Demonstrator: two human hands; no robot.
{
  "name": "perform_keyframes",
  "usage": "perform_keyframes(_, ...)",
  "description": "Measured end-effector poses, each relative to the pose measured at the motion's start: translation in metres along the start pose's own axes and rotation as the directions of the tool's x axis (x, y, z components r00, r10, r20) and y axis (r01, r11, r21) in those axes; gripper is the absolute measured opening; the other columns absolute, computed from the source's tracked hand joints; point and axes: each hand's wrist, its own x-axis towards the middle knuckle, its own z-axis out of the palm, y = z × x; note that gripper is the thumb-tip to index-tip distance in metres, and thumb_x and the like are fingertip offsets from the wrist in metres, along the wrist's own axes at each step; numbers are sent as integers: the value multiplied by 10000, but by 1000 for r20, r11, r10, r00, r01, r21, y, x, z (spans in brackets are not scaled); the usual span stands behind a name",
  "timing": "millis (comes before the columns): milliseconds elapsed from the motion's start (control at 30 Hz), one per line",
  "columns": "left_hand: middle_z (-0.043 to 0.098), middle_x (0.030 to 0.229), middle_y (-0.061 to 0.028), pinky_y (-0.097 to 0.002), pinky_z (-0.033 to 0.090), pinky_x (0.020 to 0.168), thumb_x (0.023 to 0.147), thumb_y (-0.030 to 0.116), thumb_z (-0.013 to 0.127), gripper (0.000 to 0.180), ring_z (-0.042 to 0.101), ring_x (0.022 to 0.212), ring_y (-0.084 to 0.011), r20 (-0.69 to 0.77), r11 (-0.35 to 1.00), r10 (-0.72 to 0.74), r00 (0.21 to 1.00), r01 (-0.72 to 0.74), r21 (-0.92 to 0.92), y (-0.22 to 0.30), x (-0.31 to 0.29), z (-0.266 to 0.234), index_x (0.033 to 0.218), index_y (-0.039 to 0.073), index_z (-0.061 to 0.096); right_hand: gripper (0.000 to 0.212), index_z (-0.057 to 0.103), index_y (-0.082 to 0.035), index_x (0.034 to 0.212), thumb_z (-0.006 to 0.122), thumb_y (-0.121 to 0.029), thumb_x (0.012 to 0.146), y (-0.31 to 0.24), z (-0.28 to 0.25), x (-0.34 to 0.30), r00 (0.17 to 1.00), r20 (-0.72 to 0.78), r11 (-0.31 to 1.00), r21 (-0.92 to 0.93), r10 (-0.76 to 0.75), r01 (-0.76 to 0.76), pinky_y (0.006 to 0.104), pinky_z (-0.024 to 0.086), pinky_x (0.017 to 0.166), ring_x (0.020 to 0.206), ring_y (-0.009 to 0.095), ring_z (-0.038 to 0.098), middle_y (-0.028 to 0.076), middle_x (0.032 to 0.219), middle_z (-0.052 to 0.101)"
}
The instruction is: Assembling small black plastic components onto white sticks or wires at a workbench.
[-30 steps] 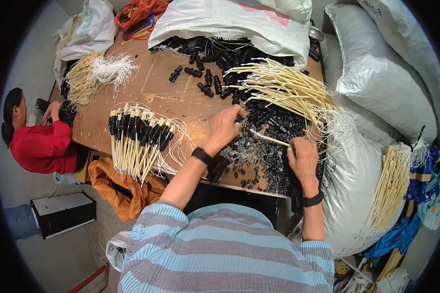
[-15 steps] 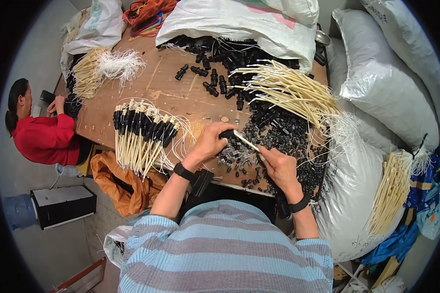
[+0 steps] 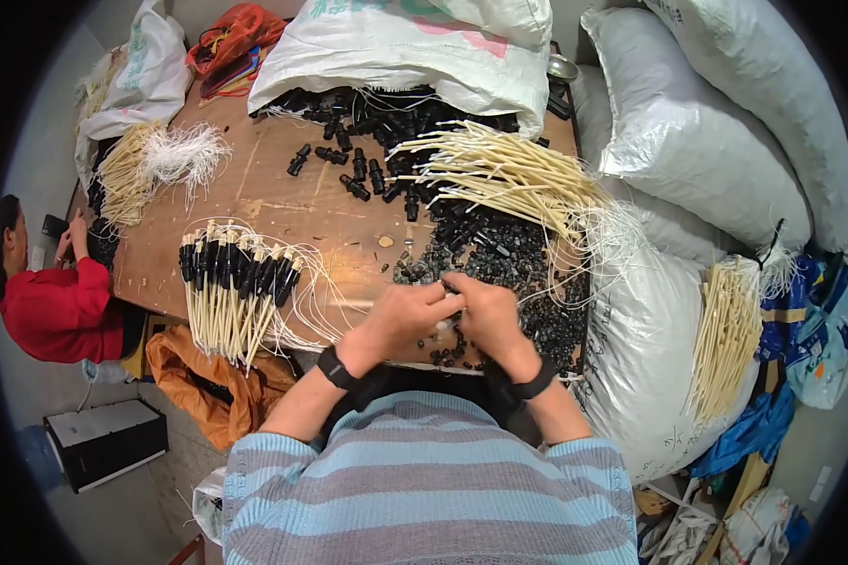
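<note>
My left hand (image 3: 407,315) and my right hand (image 3: 485,315) meet over the table's near edge, fingers bent and pressed together. What they pinch is hidden between the fingers; a blurred pale bit shows just below them. Beneath and beyond lies a spread of small dark and clear plastic pieces (image 3: 537,282). To the left is a row of cream tubes with black fittings (image 3: 231,292), their thin white cords trailing toward my left wrist. Past my hands rests a bundle of plain cream tubes (image 3: 499,179). Loose black fittings (image 3: 356,169) lie on the brown tabletop (image 3: 273,188).
A white woven sack (image 3: 396,56) spills black fittings at the back. Large white sacks (image 3: 697,141) are stacked on the right, with another tube bundle (image 3: 725,348). Cord-ended tubes (image 3: 132,174) lie far left, near a person in red (image 3: 61,306). An orange bag (image 3: 207,395) stands below.
My hands have come together, where before they held a cream tube with a black fitting stretched between them. That tube no longer shows clearly. The whole view has shifted.
</note>
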Motion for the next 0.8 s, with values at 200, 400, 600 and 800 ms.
perform_keyframes(200,656,762,-52,-302,462,521,876,99,578,157,593,569,-195,-41,768,-639,768,640,1,-51,-55,0,1025,69,618,41,681,-44,863,675,-79,842,25,-47,-5,955,280,44,958,98,-285,225,503,590,726,127,636,102,958,692)
perform_keyframes(400,636,736,27,-226,401,513,837,64,589,176,518,563,-62,88,500,-709,700,587,-637,-19,-26,16,986,2,658,295,656,-115,1054,699,-112,762,-14,25,-7,961,271,993,-91,-48,75,368,498,539,604,294,612,89,764,640)
perform_keyframes(600,613,696,-42,-261,451,606,736,7,601,251,553,638,-97,69,585,-724,686,664,-465,-10,-28,-4,981,-19,654,158,683,-112,952,652,-108,797,-21,22,-5,987,157,990,132,28,-49,381,479,514,598,290,636,109,697,642)
perform_keyframes(800,647,1002,-195,-409,481,836,712,-59,531,413,615,945,-354,-60,821,-546,836,519,-239,-23,-46,10,1107,31,605,142,713,-88,945,662,-110,814,-18,22,-4,991,64,990,71,116,-120,333,493,539,570,264,640,126,691,654)
